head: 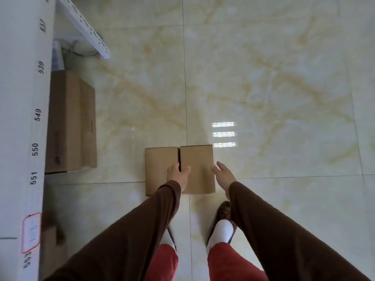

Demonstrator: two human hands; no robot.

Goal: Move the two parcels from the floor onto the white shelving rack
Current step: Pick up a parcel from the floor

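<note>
While both parcels sit on the floor (pixel 263 78), nothing of the task counts as done; two lifts and two placements left, by the look of it; at far left, one white shelving rack (pixel 20 118), edge numbered 539 to 553, with one red-bordered label (pixel 31 233) near its lower end; beneath that edge, one large cardboard box (pixel 71 122), not taken for a task parcel; further in, two small brown parcels side by side and touching, close in front of the feet; left parcel (pixel 158 161) untouched but for the left hand (pixel 178 175) crossing its inner edge; that hand with fingers dipped into the seam between the two and thumb laid over the right parcel (pixel 197 165), starting to pinch its near-left edge, not yet closed firm; right hand (pixel 222 173) spread, fingers loose, at the right parcel's right edge, contact impossible to tell; two brown sleeves, two shoes.
</note>
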